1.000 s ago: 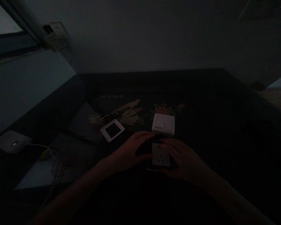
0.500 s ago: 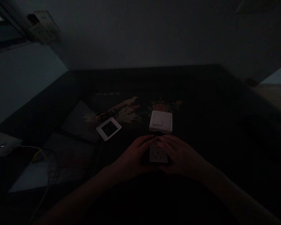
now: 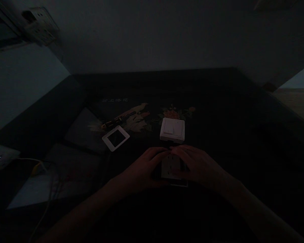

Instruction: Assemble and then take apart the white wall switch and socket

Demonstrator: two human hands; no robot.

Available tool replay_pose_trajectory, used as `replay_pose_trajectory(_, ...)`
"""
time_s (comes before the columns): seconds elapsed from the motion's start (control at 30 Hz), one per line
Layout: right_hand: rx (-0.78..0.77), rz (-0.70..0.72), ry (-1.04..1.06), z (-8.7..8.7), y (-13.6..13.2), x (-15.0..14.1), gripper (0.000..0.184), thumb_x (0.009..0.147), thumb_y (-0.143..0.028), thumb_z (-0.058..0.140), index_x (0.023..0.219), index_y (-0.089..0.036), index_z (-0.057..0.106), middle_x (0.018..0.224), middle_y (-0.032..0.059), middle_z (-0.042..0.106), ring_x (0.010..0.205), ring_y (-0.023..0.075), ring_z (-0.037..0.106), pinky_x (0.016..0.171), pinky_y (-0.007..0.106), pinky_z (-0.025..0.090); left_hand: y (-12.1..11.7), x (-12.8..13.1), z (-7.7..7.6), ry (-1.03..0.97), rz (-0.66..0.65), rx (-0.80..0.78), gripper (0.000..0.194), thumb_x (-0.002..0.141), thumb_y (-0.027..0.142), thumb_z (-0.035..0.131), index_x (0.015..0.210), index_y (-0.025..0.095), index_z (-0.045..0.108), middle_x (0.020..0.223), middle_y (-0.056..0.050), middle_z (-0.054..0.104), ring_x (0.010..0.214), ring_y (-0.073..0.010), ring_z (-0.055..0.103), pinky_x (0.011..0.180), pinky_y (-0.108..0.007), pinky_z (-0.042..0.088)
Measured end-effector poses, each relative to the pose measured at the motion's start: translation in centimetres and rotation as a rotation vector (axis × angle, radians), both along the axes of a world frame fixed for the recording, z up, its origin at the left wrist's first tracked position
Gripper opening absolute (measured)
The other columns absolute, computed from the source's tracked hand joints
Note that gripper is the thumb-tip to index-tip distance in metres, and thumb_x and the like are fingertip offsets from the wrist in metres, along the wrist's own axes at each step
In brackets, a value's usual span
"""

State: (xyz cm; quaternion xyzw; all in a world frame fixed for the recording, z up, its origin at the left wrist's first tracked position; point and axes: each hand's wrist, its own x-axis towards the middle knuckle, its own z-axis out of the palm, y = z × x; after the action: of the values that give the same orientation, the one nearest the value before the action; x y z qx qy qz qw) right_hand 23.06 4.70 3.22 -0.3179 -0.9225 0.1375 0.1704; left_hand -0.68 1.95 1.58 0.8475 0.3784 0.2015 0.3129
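Cupped in half-curled fingers of bare left hand (image 3: 147, 167) and right hand (image 3: 199, 165), drawn closer together than one second earlier: white rectangular plastic socket plate (image 3: 170, 165), at 6 o'clock from white square rocker switch (image 3: 172, 129). Between 10 and 11 o'clock: pale Chinese characters (image 3: 115, 100), 上 and 花 legible.

The light is very dim, leaving the tabletop (image 3: 218, 108) nearly black and the back wall (image 3: 152, 37) murky grey.
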Motion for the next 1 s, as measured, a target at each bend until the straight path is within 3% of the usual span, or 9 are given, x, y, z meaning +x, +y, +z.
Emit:
replay_pose_trajectory(0.13, -0.091, -0.010, 0.008, 0.2, -0.6, 0.3, 0.061, 0.077, -0.044, 0.080, 0.125, -0.018, 0.054, 0.125, 0.0166, 0.068, 0.114, 0.0302, 0.067, 0.090, 0.046, 0.060, 0.0, 0.0, -0.2, -0.001, 0.012, 0.026, 0.090, 0.076, 0.032, 0.081, 0.151, 0.024, 0.032, 0.149, -0.017, 0.045, 0.136, -0.0341, 0.046, 0.110, -0.054, 0.045)
replay_pose_trajectory(0.3, -0.147, -0.065, 0.036, -0.4, -1.2, 0.5, 0.072, 0.073, -0.037, 0.085, 0.132, -0.019, 0.047, 0.133, 0.0173, 0.063, 0.123, 0.0320, 0.061, 0.098, 0.052, 0.056, 0.0, 0.2, -0.1, 0.012, 0.022, 0.040, 0.090, 0.074, 0.030, 0.083, 0.149, 0.024, 0.033, 0.147, -0.018, 0.046, 0.135, -0.0342, 0.047, 0.109, -0.054, 0.046)
replay_pose_trajectory(0.53, -0.133, -0.109, 0.110, -0.5, -1.9, 0.1, 0.061, 0.072, -0.019, 0.084, 0.123, -0.021, 0.050, 0.133, 0.0169, 0.061, 0.123, 0.0337, 0.059, 0.097, 0.055, 0.055, -0.3, 0.2, -0.1, 0.001, 0.047, 0.093, 0.086, 0.078, 0.027, 0.079, 0.150, 0.027, 0.031, 0.147, -0.016, 0.043, 0.137, -0.0328, 0.044, 0.111, -0.054, 0.044)
replay_pose_trajectory(0.67, -0.111, -0.121, 0.156, -0.4, -2.2, -0.2, 0.058, 0.072, -0.013, 0.082, 0.120, -0.022, 0.050, 0.131, 0.0162, 0.059, 0.120, 0.0334, 0.059, 0.094, 0.055, 0.056, -0.5, 0.1, -0.2, -0.030, 0.089, 0.026, 0.091, 0.075, 0.026, 0.082, 0.151, 0.031, 0.031, 0.151, -0.014, 0.039, 0.139, -0.0337, 0.042, 0.111, -0.054, 0.044)
replay_pose_trajectory(0.77, -0.077, -0.130, 0.183, -0.4, -2.3, -0.3, 0.056, 0.071, -0.010, 0.081, 0.116, -0.023, 0.051, 0.129, 0.0157, 0.059, 0.119, 0.0337, 0.059, 0.092, 0.054, 0.057, -0.7, 0.2, -0.3, -0.080, 0.162, -0.041, 0.093, 0.073, 0.027, 0.084, 0.149, 0.034, 0.033, 0.145, -0.012, 0.044, 0.133, -0.0330, 0.047, 0.108, -0.055, 0.046)
replay_pose_trajectory(1.0, -0.035, -0.101, 0.196, -0.3, -2.3, -0.2, 0.053, 0.073, -0.012, 0.080, 0.115, -0.023, 0.049, 0.127, 0.0152, 0.057, 0.117, 0.0328, 0.058, 0.090, 0.052, 0.058, -1.2, 0.9, 0.0, -0.183, 0.253, -0.128, 0.073, 0.076, 0.017, 0.079, 0.141, 0.031, 0.046, 0.138, -0.010, 0.050, 0.127, -0.0286, 0.053, 0.106, -0.050, 0.047)
